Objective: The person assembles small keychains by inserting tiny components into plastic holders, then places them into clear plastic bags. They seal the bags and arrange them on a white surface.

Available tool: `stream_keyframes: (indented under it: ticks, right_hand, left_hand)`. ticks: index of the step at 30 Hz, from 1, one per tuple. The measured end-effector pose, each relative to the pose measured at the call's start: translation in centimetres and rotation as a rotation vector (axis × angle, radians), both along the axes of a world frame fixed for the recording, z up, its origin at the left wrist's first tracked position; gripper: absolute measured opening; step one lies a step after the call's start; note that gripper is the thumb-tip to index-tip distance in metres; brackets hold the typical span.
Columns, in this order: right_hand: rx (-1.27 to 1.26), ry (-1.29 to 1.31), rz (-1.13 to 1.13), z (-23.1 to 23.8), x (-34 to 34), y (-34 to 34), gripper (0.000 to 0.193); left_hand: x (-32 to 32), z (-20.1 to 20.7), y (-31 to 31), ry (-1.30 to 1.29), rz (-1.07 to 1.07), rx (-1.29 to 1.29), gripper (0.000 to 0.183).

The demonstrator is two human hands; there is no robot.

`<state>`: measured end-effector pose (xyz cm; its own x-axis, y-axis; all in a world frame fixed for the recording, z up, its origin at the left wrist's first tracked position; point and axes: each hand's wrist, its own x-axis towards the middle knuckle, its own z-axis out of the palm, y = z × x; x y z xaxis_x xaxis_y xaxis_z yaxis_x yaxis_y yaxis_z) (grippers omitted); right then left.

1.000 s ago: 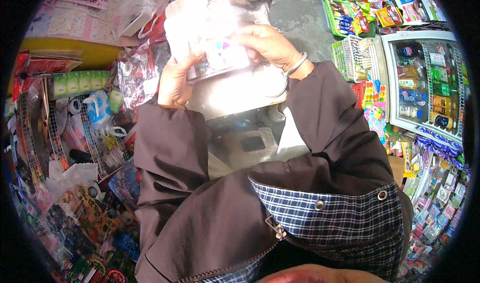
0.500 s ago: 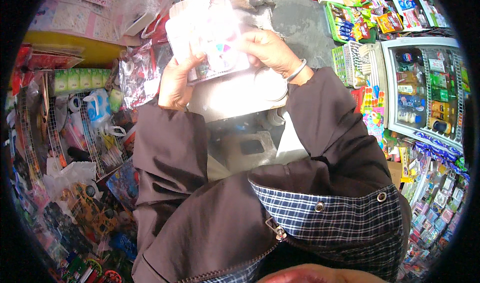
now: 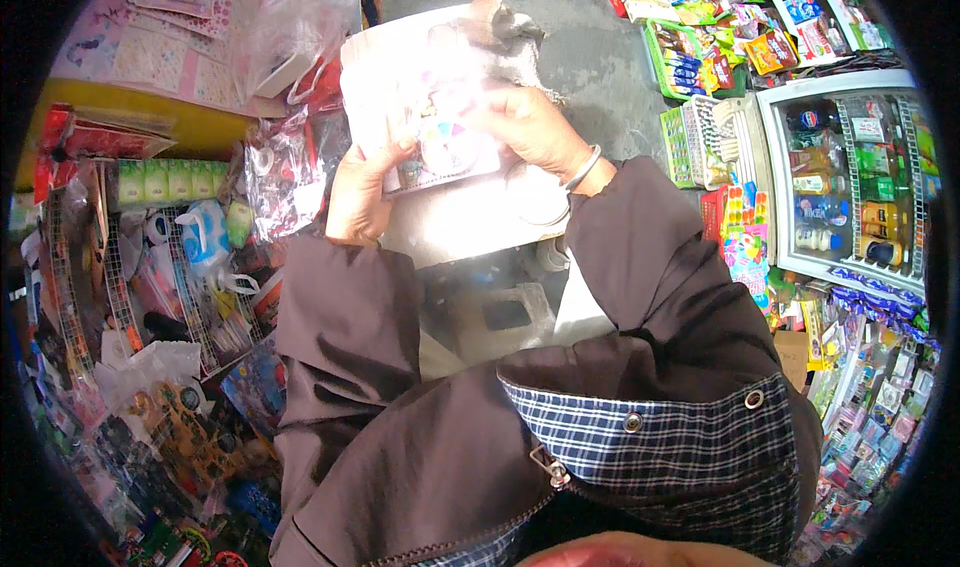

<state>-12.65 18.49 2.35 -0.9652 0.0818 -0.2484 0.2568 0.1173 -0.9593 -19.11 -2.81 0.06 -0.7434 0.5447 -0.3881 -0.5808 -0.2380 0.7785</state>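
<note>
My left hand (image 3: pixel 362 189) pinches the lower left edge of a flat, pale printed pack (image 3: pixel 450 152), thumb on its front. My right hand (image 3: pixel 548 129), with a light bracelet at its wrist, is closed at the pack's right side. Glare washes out those fingertips and most of the print; a small multicoloured wheel shows on its lower part. Below the pack lies a pale, flat board or box top (image 3: pixel 455 229), brightly sunlit. A round, pale outline (image 3: pixel 538 195) shows on it beside my right wrist. Rumpled greyish cloth (image 3: pixel 520 55) lies beyond the pack.
On the left stand wire racks (image 3: pixel 200 297) of packaged goods, a row of green packs (image 3: pixel 170 181) and clear plastic bags (image 3: pixel 295 47). To the right are a glass-fronted drinks cooler (image 3: pixel 850 177), baskets (image 3: pixel 690 145) and snack trays (image 3: pixel 690 57). Grey floor (image 3: pixel 590 27) shows ahead.
The pack and both hands sit slightly lower in the picture, as the whole view has shifted a little. Both hands keep their hold on the pack.
</note>
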Motion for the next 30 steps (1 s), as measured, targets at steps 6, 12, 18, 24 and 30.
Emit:
stream_keyframes:
  ticks: [6,12,18,24,30]
  right_hand:
    - [-0.051,0.03,-0.004,-0.22,0.12,-0.14,0.019]
    - [-0.019,0.062,0.007,-0.42,0.13,0.06,0.021]
    - [-0.029,-0.066,-0.007,-0.5,0.22,0.38,0.023]
    - [-0.074,-0.038,0.012,-0.16,0.44,0.51,0.024]
    - [-0.054,-0.069,0.039,0.17,0.42,0.63,0.024]
  left_hand:
    - [0.02,-0.23,-0.09,-0.013,0.006,0.047,0.04]
    - [0.28,-0.37,0.07,-0.01,0.033,0.014,0.037]
    - [0.66,-0.14,0.29,-0.024,0.024,0.002,0.038]
    - [0.8,0.03,0.71,0.01,0.034,0.023,0.041]
    - [0.91,0.16,0.64,0.02,0.024,-0.014,0.042]
